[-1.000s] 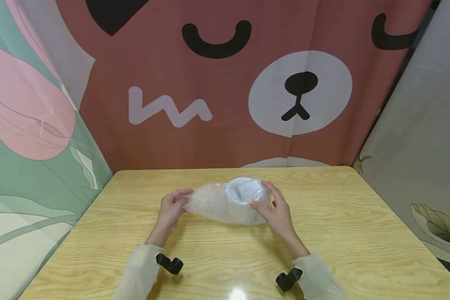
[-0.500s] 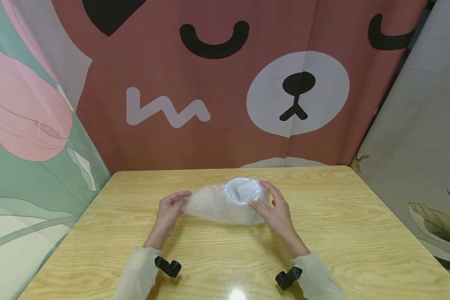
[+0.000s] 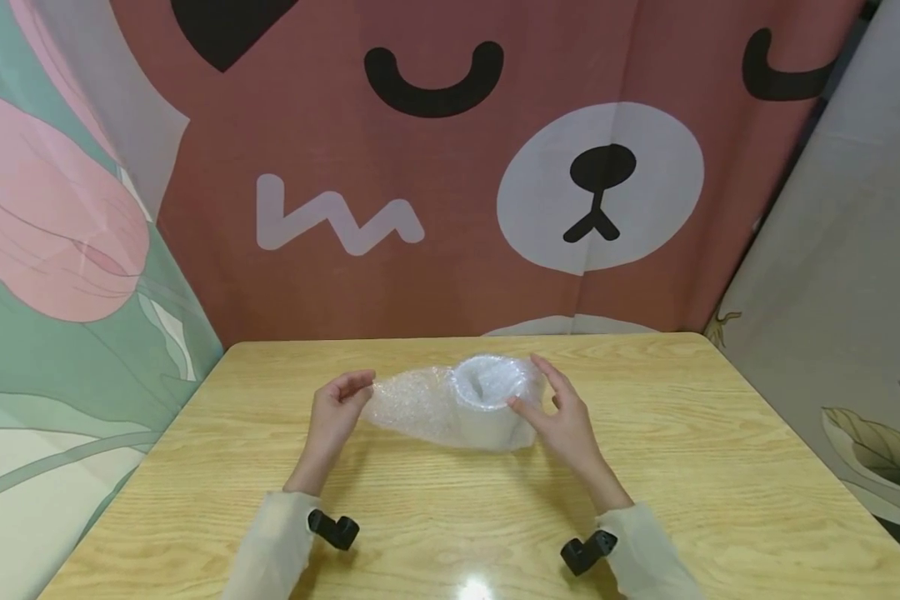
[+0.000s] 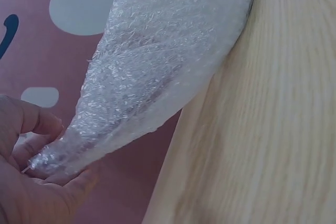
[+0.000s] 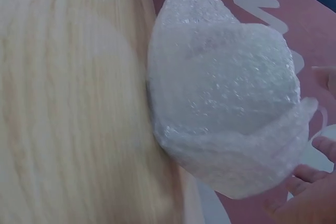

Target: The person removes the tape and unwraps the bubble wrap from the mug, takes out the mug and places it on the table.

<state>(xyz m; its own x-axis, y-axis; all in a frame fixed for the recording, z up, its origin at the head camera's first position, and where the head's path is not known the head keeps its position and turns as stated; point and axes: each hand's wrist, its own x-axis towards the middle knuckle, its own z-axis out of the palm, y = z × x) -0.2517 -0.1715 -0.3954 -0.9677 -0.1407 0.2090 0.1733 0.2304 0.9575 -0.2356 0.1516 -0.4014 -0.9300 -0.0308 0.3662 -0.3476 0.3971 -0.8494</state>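
A white, round, hollow thing (image 3: 487, 427), like a bowl or cup, stands near the table's middle, wrapped in clear bubble wrap (image 3: 414, 404). The wrap tapers to a gathered tail on the left. My left hand (image 3: 337, 407) holds that tail's tip, its fingers curled about it in the left wrist view. To the right of the bundle is my right hand (image 3: 567, 423), thumb and fingers spread around the wrapped side. In the right wrist view, the right fingers (image 5: 310, 174) are beside the wrap with a gap. What the wrap covers shows only hazily.
The wooden table (image 3: 705, 467) reaches back to a curtain (image 3: 330, 292) printed with a bear's face. Patterned cloths hang at left and right. A black wrist camera (image 3: 333, 531) sits on each sleeve.
My right hand has loosened and drawn slightly right, away from the bundle. My left hand has shifted slightly left and up at the tail. The wrapped bundle stays almost in place.
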